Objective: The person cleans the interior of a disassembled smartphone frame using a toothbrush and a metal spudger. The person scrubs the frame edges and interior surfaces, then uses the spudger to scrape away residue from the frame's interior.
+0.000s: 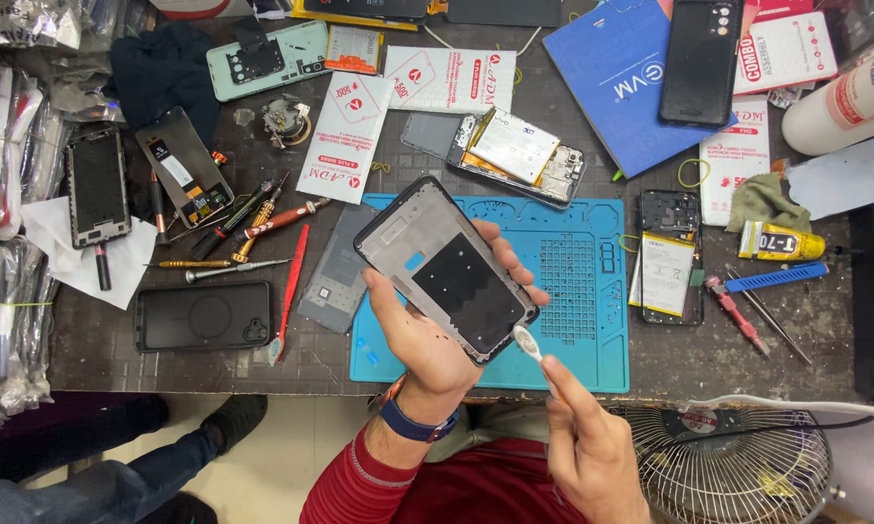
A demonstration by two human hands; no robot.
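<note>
Centrally, left hand [427, 335] grips phone frame [446, 267] over blue mat [582, 281]; right hand [592, 451] pinches small white brush [528, 343]

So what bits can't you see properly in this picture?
- Head view: the underside of the phone frame is turned away, and the left hand covers its lower edge.
- The white-tipped tool: its handle is hidden inside the right hand.
- The fan is cut off by the bottom edge.
- The white bottle runs off the right edge.
- The small screwdrivers: tips too small to tell.
</note>
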